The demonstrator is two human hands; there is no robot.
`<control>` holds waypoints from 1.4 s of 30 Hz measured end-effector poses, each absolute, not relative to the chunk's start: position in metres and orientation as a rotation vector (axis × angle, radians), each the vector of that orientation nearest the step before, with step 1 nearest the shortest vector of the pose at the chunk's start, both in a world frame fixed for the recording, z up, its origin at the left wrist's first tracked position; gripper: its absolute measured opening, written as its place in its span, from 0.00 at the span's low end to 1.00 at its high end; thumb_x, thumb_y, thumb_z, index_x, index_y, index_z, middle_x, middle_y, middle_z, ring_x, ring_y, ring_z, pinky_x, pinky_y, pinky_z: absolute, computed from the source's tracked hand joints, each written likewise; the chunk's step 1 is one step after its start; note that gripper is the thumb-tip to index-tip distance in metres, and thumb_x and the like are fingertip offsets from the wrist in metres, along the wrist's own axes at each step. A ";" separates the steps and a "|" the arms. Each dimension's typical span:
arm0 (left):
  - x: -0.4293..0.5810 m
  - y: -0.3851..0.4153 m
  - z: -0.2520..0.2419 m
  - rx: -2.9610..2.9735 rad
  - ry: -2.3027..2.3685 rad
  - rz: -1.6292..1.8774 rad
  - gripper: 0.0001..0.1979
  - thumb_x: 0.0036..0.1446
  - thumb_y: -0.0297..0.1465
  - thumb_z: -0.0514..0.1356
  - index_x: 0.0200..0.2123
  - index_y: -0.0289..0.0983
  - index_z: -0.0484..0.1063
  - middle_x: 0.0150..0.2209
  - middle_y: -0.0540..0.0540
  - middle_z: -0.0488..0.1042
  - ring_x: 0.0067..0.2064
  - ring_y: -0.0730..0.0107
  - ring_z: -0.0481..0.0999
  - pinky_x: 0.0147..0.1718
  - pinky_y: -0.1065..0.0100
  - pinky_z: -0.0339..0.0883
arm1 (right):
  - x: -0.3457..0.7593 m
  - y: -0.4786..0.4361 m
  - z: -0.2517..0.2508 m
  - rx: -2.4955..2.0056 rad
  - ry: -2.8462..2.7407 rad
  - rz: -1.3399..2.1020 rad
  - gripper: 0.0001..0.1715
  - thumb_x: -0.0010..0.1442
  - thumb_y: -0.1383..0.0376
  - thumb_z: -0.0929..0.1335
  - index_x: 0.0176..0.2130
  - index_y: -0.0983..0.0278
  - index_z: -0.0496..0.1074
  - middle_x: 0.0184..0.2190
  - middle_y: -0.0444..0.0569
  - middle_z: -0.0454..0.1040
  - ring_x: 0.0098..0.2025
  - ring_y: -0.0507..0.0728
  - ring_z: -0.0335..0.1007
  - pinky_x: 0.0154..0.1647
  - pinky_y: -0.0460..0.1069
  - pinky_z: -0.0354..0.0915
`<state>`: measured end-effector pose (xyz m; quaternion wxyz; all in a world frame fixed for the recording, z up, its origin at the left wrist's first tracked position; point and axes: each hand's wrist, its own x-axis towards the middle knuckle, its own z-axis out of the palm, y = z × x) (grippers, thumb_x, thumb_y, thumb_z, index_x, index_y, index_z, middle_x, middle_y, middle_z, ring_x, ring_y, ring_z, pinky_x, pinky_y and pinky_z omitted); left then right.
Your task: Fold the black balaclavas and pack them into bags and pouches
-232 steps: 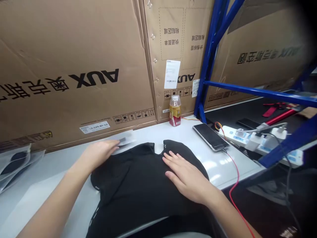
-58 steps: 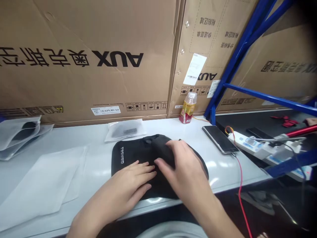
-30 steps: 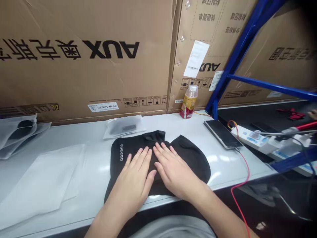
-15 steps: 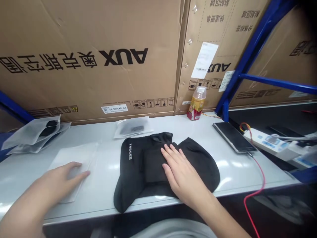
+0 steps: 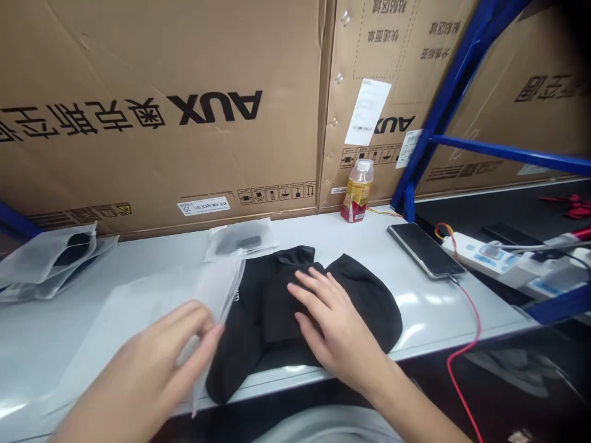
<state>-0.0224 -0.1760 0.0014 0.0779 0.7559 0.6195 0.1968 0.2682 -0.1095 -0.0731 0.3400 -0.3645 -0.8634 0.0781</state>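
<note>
A folded black cloth item [image 5: 369, 301] with pale lettering lies on the white shelf, partly covered by what my hands do over it. My right hand [image 5: 325, 320] rests on or just above its middle, fingers spread. Pinched between the thumb and fingers of my left hand [image 5: 180, 351] is a translucent plastic bag [image 5: 217, 286], its edge raised and overlapping the left side of the cloth. More of the clear plastic stretches leftward behind that hand. Just beyond the cloth lies a flat frosted pouch [image 5: 242, 239] with something dark inside.
Frosted pouches [image 5: 50, 255] with dark contents lie at the left. A drink bottle [image 5: 357, 192] stands at the back. A phone [image 5: 425, 249] on a red cable [image 5: 475, 332] lies right, beside a power strip [image 5: 484, 252]. Large cartons [image 5: 161, 55] and a blue frame [image 5: 455, 104] stand behind.
My left hand has closed on the plastic bag and lifted it rightward to the cloth's left edge. My right hand stays at the cloth, its fingers slightly more raised. The view has shifted slightly.
</note>
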 end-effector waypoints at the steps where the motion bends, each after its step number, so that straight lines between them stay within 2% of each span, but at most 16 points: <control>1: -0.003 -0.173 0.001 2.257 1.763 0.507 0.17 0.70 0.46 0.53 0.31 0.45 0.69 0.31 0.51 0.74 0.30 0.65 0.75 0.28 0.69 0.70 | 0.269 -0.112 -0.070 -0.884 -2.240 0.184 0.26 0.72 0.68 0.64 0.66 0.59 0.67 0.68 0.54 0.69 0.73 0.66 0.59 0.71 0.68 0.60; 5: 0.040 -0.162 0.000 2.203 1.548 0.420 0.19 0.75 0.44 0.46 0.33 0.44 0.66 0.34 0.49 0.74 0.33 0.65 0.76 0.33 0.68 0.73 | 0.267 -0.121 -0.064 -0.739 -2.226 0.177 0.18 0.70 0.68 0.67 0.58 0.58 0.73 0.60 0.53 0.76 0.64 0.64 0.67 0.63 0.62 0.68; 10: 0.037 -0.159 0.001 2.174 1.485 0.484 0.19 0.75 0.42 0.47 0.32 0.43 0.67 0.33 0.49 0.74 0.34 0.66 0.76 0.35 0.69 0.74 | 0.263 -0.120 -0.065 -0.767 -2.253 0.242 0.17 0.72 0.68 0.66 0.59 0.62 0.70 0.46 0.52 0.81 0.48 0.60 0.73 0.50 0.57 0.70; 12: 0.033 -0.159 0.003 2.170 1.519 0.534 0.18 0.74 0.41 0.48 0.33 0.43 0.68 0.35 0.49 0.76 0.35 0.67 0.77 0.36 0.69 0.74 | 0.264 -0.119 -0.063 -0.774 -2.299 0.244 0.13 0.72 0.69 0.66 0.54 0.60 0.73 0.41 0.49 0.80 0.44 0.59 0.72 0.47 0.56 0.69; 14: 0.030 -0.159 0.004 2.158 1.640 0.671 0.18 0.73 0.42 0.50 0.32 0.43 0.69 0.41 0.48 0.79 0.40 0.65 0.79 0.34 0.70 0.75 | 0.266 -0.118 -0.059 -0.758 -2.368 0.253 0.10 0.71 0.70 0.66 0.47 0.59 0.76 0.40 0.48 0.79 0.43 0.58 0.72 0.46 0.55 0.68; 16: 0.029 -0.159 0.004 2.090 1.794 0.839 0.19 0.71 0.44 0.52 0.29 0.42 0.68 0.48 0.46 0.80 0.47 0.60 0.80 0.29 0.71 0.74 | 0.269 -0.116 -0.057 -0.745 -2.392 0.320 0.09 0.71 0.69 0.66 0.46 0.58 0.76 0.43 0.48 0.79 0.45 0.58 0.72 0.47 0.54 0.69; 19: 0.026 -0.159 0.001 1.961 1.901 0.956 0.20 0.68 0.45 0.56 0.26 0.42 0.66 0.50 0.45 0.81 0.51 0.57 0.80 0.26 0.73 0.73 | 0.273 -0.109 -0.059 -0.836 -2.251 0.371 0.14 0.72 0.66 0.66 0.56 0.58 0.71 0.57 0.53 0.74 0.55 0.60 0.71 0.56 0.55 0.69; 21: 0.023 -0.157 -0.002 1.940 1.916 0.936 0.20 0.67 0.45 0.57 0.25 0.41 0.66 0.47 0.47 0.82 0.47 0.60 0.81 0.29 0.73 0.75 | 0.274 -0.103 -0.061 -1.096 -2.103 0.279 0.20 0.73 0.61 0.66 0.61 0.61 0.67 0.59 0.58 0.71 0.59 0.64 0.69 0.58 0.59 0.69; 23: 0.021 -0.154 -0.006 1.967 1.936 0.892 0.19 0.67 0.44 0.56 0.26 0.42 0.68 0.45 0.48 0.83 0.43 0.64 0.81 0.31 0.73 0.74 | 0.273 -0.096 -0.060 -1.443 -2.049 0.170 0.22 0.73 0.52 0.65 0.56 0.65 0.71 0.51 0.61 0.75 0.53 0.69 0.72 0.54 0.63 0.70; 25: 0.019 -0.149 -0.011 2.028 1.955 0.865 0.18 0.68 0.43 0.55 0.27 0.42 0.70 0.43 0.49 0.83 0.39 0.66 0.80 0.31 0.72 0.73 | 0.270 -0.092 -0.053 -1.712 -2.095 0.141 0.28 0.72 0.43 0.63 0.44 0.64 0.73 0.41 0.60 0.75 0.47 0.71 0.73 0.48 0.64 0.70; 27: 0.017 -0.144 -0.016 2.092 1.983 0.855 0.17 0.68 0.42 0.54 0.29 0.42 0.72 0.42 0.49 0.82 0.37 0.66 0.79 0.31 0.71 0.72 | 0.264 -0.090 -0.044 -1.805 -2.141 0.201 0.32 0.70 0.39 0.62 0.38 0.64 0.72 0.38 0.60 0.75 0.46 0.72 0.74 0.47 0.64 0.69; 30: 0.014 -0.140 -0.022 2.124 2.012 0.845 0.15 0.68 0.41 0.54 0.31 0.43 0.72 0.42 0.49 0.82 0.36 0.67 0.79 0.32 0.70 0.71 | 0.252 -0.094 -0.031 -1.765 -2.144 0.347 0.26 0.68 0.42 0.68 0.43 0.63 0.68 0.38 0.57 0.77 0.45 0.70 0.76 0.43 0.59 0.69; 33: 0.013 -0.140 -0.025 2.109 1.962 0.829 0.15 0.69 0.41 0.53 0.32 0.43 0.73 0.42 0.50 0.81 0.36 0.67 0.80 0.33 0.69 0.71 | 0.244 -0.100 -0.026 -1.647 -2.056 0.569 0.21 0.66 0.54 0.72 0.50 0.61 0.64 0.34 0.51 0.77 0.41 0.68 0.80 0.38 0.54 0.69; 36: 0.015 -0.139 -0.023 2.095 1.934 0.802 0.15 0.70 0.41 0.53 0.34 0.43 0.73 0.42 0.50 0.81 0.37 0.66 0.80 0.35 0.68 0.71 | 0.248 -0.099 -0.029 -1.499 -1.874 0.766 0.24 0.64 0.61 0.72 0.55 0.58 0.61 0.36 0.48 0.79 0.42 0.67 0.81 0.41 0.55 0.71; 40: 0.021 -0.138 -0.020 2.112 1.919 0.811 0.16 0.70 0.40 0.52 0.32 0.42 0.73 0.40 0.49 0.81 0.36 0.66 0.80 0.34 0.68 0.71 | 0.272 -0.088 -0.035 -1.228 -1.515 1.080 0.32 0.60 0.59 0.74 0.59 0.54 0.61 0.46 0.47 0.81 0.45 0.63 0.82 0.43 0.57 0.76; 42: 0.026 -0.138 -0.021 2.133 1.910 0.834 0.17 0.70 0.39 0.52 0.31 0.42 0.74 0.38 0.48 0.81 0.35 0.66 0.80 0.31 0.68 0.71 | 0.281 -0.083 -0.037 -1.106 -1.308 1.165 0.35 0.57 0.57 0.76 0.59 0.54 0.63 0.49 0.48 0.81 0.48 0.63 0.82 0.48 0.58 0.78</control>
